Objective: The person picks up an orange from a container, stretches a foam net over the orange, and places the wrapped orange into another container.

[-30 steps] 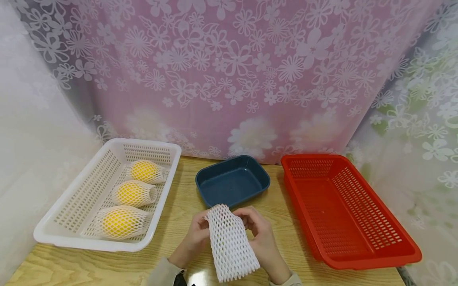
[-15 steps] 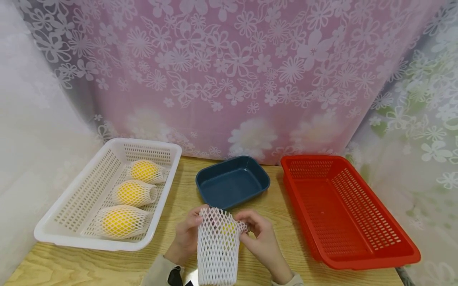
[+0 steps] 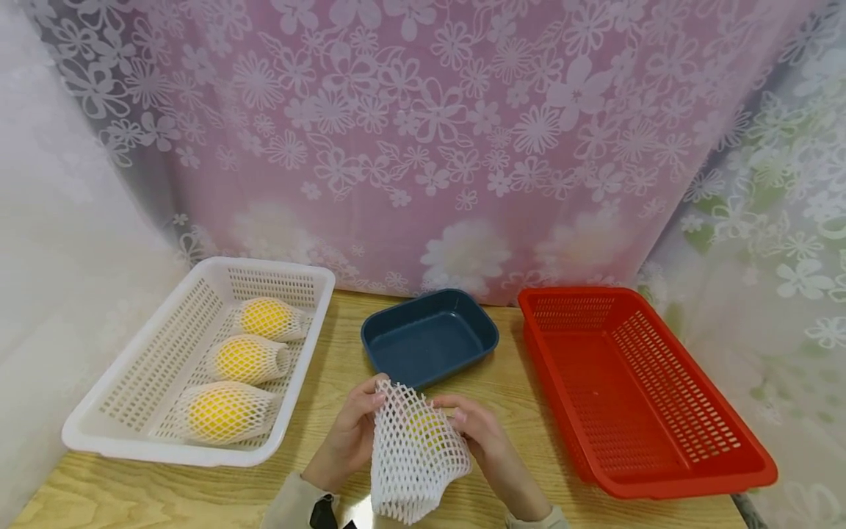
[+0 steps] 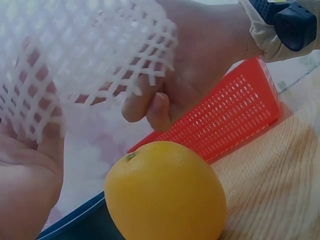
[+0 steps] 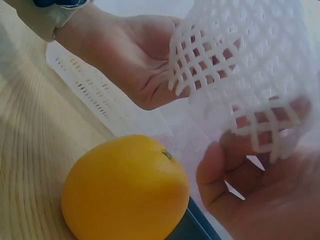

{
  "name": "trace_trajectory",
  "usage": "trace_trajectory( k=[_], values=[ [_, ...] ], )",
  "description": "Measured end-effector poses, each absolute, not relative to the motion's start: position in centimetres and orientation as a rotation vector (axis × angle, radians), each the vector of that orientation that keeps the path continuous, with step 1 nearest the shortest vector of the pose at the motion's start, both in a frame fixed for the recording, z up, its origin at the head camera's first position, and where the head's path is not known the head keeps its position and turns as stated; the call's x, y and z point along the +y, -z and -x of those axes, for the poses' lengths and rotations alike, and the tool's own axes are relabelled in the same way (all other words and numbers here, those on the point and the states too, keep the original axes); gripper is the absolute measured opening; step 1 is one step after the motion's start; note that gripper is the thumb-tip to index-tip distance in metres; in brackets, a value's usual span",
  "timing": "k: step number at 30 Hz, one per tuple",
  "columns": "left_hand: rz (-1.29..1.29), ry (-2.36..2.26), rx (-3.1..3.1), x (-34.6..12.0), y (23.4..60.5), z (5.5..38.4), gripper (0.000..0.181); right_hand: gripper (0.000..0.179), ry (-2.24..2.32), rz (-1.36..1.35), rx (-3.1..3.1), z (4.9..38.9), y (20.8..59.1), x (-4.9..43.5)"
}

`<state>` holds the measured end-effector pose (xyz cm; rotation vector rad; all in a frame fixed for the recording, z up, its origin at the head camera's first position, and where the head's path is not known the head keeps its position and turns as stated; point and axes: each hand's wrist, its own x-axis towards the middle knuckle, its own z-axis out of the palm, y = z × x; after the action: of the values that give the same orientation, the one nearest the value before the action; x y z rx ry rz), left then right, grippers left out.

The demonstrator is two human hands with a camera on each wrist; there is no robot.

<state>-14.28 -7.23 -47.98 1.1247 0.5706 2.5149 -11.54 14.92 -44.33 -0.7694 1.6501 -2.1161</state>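
A white foam net sleeve (image 3: 403, 470) hangs between both hands, its rim spread. My left hand (image 3: 350, 437) grips the sleeve's left edge, thumb outside. My right hand (image 3: 489, 441) pinches the rim on the other side; in the right wrist view, its thumb and fingers (image 5: 235, 160) curl at the mesh. Beneath the sleeve is a bare orange fruit (image 4: 165, 195), stem spot upward, apart from both hands. From the head, that fruit shows only through the mesh.
At left a white basket (image 3: 165, 455) holds three yellow fruits (image 3: 221, 413) in foam nets. A dark blue tray (image 3: 429, 342) stands just beyond the hands, a red basket (image 3: 628, 411) at right. All are on a wooden table (image 3: 317, 411) before a curtain.
The sleeve first swung from slanting right to hanging straight, then its rim was pulled wider and its lower end tilted. The right hand shifted slightly along the rim. Baskets and tray stayed put.
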Motion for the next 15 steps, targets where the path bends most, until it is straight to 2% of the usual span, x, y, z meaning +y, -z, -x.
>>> trace_trajectory(
  k=[8,15],
  values=[
    [-1.102,-2.472,0.625,-7.33,48.24,14.24,0.039,0.029,2.120,0.808,1.337,11.62,44.62,14.99],
    [-1.042,-2.358,0.645,-7.42,48.37,14.07,0.031,0.052,2.333,0.896,1.082,11.89,44.72,15.54]
  ],
)
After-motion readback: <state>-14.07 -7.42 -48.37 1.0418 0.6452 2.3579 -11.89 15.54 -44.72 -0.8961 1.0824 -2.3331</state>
